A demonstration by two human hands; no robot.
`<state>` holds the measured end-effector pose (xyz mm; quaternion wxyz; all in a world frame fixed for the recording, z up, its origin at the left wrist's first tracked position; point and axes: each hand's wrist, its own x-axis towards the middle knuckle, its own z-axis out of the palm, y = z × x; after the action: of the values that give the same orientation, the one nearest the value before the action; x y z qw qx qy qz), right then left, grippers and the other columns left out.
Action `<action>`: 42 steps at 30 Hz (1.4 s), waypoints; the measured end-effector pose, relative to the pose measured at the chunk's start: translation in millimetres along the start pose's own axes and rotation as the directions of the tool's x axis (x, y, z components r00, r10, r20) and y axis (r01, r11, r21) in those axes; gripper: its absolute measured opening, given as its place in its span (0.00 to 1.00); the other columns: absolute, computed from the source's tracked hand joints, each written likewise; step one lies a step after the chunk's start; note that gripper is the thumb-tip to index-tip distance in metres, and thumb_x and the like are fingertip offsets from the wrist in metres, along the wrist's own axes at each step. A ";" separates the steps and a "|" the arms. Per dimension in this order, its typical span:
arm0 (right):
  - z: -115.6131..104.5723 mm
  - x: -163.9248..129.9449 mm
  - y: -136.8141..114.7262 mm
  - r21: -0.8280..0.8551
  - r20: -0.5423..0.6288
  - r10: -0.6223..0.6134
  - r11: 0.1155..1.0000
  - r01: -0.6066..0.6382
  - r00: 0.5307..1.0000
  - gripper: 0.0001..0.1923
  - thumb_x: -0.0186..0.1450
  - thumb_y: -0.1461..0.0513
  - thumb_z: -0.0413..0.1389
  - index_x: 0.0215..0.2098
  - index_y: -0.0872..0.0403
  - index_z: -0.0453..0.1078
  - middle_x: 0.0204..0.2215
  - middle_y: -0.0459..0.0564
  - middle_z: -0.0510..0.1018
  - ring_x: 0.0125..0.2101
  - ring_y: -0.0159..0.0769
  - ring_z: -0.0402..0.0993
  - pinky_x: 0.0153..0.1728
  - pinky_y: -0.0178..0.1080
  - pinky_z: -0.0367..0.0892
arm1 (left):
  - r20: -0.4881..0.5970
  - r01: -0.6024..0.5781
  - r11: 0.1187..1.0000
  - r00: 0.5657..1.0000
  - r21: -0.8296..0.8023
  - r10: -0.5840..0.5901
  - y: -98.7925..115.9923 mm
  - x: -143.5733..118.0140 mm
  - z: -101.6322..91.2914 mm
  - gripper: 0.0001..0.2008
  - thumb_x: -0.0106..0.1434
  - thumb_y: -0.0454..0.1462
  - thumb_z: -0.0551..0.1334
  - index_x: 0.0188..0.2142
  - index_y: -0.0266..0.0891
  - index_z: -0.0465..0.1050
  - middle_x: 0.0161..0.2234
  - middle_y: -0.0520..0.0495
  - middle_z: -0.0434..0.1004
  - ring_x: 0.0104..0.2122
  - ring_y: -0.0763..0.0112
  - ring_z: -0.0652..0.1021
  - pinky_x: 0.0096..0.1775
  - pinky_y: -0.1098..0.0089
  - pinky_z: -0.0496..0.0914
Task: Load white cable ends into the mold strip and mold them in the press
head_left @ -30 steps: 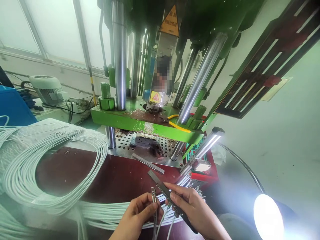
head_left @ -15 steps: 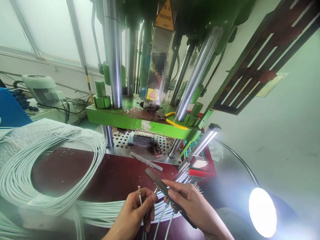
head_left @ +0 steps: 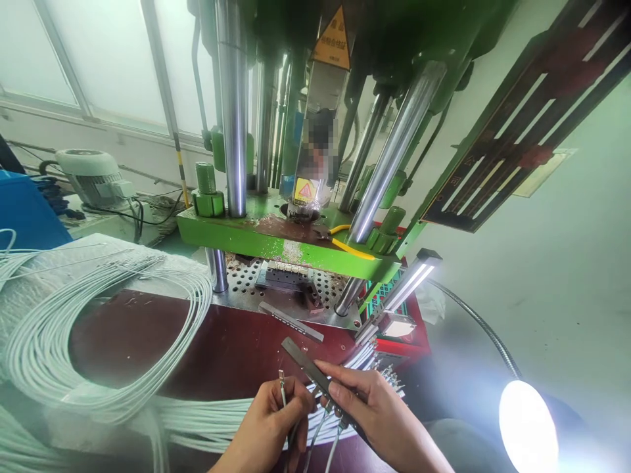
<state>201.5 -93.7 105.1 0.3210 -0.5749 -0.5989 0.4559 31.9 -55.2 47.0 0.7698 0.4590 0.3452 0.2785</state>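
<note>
My right hand (head_left: 365, 407) is closed round a dark metal bar (head_left: 298, 360), which slants from upper left down towards my wrist. White cables (head_left: 334, 441) with metal ends hang from the underside of that bar. Close at its left side, my left hand (head_left: 276, 417) is closed on a white cable (head_left: 282, 393) whose metal terminal points up above the fingers. The left fingertips lie near the bar's edge, and what they pinch there is hidden. A second slotted metal bar (head_left: 290, 322) lies on the dark red tabletop (head_left: 227, 351) beyond my hands.
A green press (head_left: 290, 246) with steel columns stands ahead, with yellow-handled pliers (head_left: 350, 246) on its plate. A metal block (head_left: 286, 276) sits on the perforated bed. Coiled white cables (head_left: 204, 295) lie at left. A lit lamp (head_left: 527, 427) stands right, beside a red crate (head_left: 419, 328).
My left hand has moved slightly right, closer to the bar, and the cable end there is now hidden by its fingers. The whole view has shifted a little.
</note>
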 end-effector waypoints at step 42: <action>-9.8 -5.1 7.1 -0.092 -0.030 0.048 0.994 -0.050 0.998 0.22 0.68 0.52 0.51 0.58 0.49 0.64 0.40 0.48 0.81 0.43 0.43 0.74 0.46 0.43 0.66 | -0.034 -0.072 0.979 0.996 0.193 0.080 2.0 1.9 -2.3 0.24 0.62 0.53 0.54 0.20 0.37 0.65 0.10 0.56 0.57 0.11 0.80 0.53 0.15 0.74 0.46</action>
<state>213.9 -97.6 103.1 0.2910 -0.6101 -0.6005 0.4272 31.0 -51.7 47.5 0.7033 0.5380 0.3687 0.2829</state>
